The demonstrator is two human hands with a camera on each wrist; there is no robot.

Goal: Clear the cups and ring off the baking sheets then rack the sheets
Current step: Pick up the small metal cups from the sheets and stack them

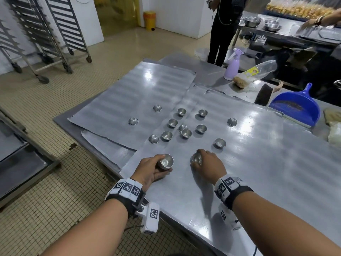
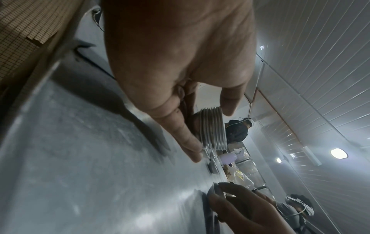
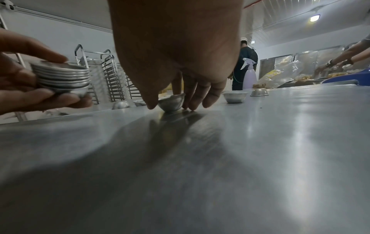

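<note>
My left hand (image 1: 156, 168) grips a stack of several nested metal cups (image 1: 166, 161) (image 2: 213, 128) (image 3: 62, 78) just above the near baking sheet (image 1: 249, 163). My right hand (image 1: 204, 163) pinches a single metal cup (image 1: 197, 158) (image 3: 172, 102) that stands on that sheet, thumb on one side and fingers on the other. Several more small cups (image 1: 186, 133) lie scattered farther back, some upright and some upside down. A second sheet (image 1: 129, 100) lies at the back left, overlapping a third sheet (image 1: 105, 145). No ring shows.
Wheeled tray racks (image 1: 55, 30) stand across the tiled floor at the far left. A lilac spray bottle (image 1: 232, 65), a plastic bag (image 1: 258, 71), a brush (image 1: 263, 93) and a blue dustpan (image 1: 297, 106) sit along the table's far side. A person (image 1: 225, 24) stands behind.
</note>
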